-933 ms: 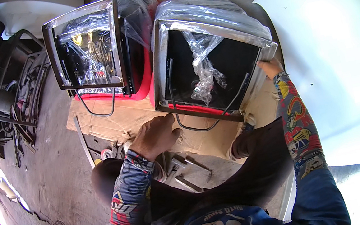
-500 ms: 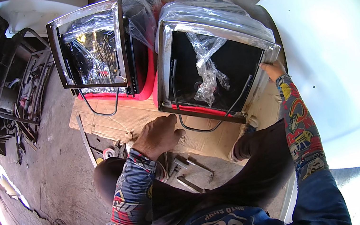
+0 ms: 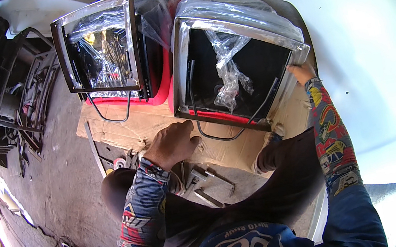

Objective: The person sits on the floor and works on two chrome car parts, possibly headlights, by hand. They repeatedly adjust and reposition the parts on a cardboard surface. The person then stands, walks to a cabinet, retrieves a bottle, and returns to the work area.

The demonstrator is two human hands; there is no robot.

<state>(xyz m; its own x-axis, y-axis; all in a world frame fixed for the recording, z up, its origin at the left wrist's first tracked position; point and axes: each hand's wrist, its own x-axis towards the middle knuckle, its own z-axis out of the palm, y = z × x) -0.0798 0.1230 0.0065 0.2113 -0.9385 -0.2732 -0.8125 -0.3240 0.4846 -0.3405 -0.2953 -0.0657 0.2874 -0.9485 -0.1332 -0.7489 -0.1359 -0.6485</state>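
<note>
Gripping the far right corner of the plastic-wrapped, silver-framed black panel (image 3: pixel 247 70), the right hand (image 3: pixel 301 72) has its fingers curled over the frame edge. The left hand (image 3: pixel 174 143), fingers bent and loosely closed, rests on the flattened brown cardboard sheet (image 3: pixel 145 125) just below that panel's near-left corner.

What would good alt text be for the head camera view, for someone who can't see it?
A crouching person steadies a plastic-wrapped, metal-framed vehicle part lying on cardboard, the right hand at its far right corner and the left hand resting by its near edge. A second wrapped framed part lies to the left, a large white body panel to the right.
</note>
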